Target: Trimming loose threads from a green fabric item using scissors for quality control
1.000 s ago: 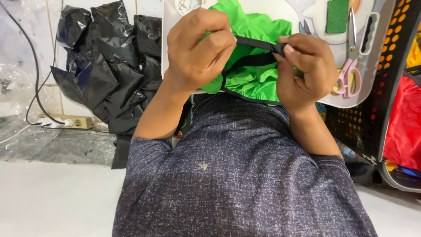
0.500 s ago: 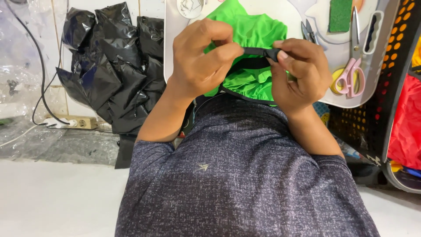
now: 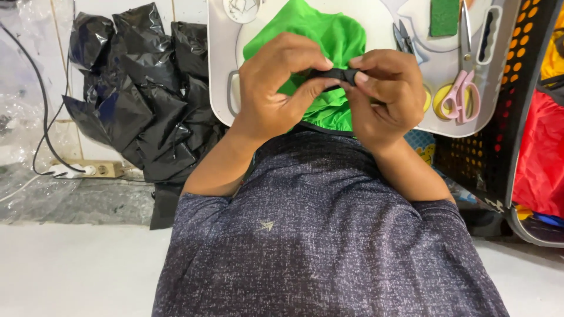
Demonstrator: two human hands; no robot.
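Green cloth point(image 3: 320, 35) on white tray point(image 3: 218, 53)

Head camera looks steeply down, close above hands point(image 3: 329, 88).

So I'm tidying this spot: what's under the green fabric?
The green fabric lies on a white lap tray, whose bare surface shows around it. Whatever sits directly beneath the cloth is covered. The left hand and right hand hide its lower part.
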